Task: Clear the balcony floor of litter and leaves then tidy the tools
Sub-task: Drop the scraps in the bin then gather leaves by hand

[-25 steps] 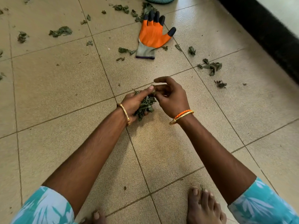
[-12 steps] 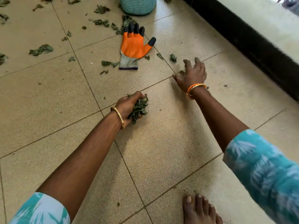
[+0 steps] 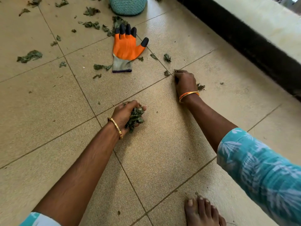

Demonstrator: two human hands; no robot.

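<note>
My left hand (image 3: pixel 125 115) rests low over the tiled floor, closed around a bunch of green leaves (image 3: pixel 135 119). My right hand (image 3: pixel 184 81) is stretched forward and pressed to the floor, fingers curled over small leaf bits at a tile joint; a leaf scrap (image 3: pixel 200 87) lies just beside it. An orange glove with black fingertips (image 3: pixel 126 48) lies flat further ahead. Loose leaves (image 3: pixel 30 56) are scattered over the far and left tiles.
A teal woven basket (image 3: pixel 127 5) stands at the top edge, behind the glove. A dark raised ledge (image 3: pixel 244 39) runs along the right side. My bare foot (image 3: pixel 202 211) is on the floor at the bottom right.
My right hand left the leaf bunch, reached forward to the right, then closed down onto the floor. The left hand kept its hold on the leaves.
</note>
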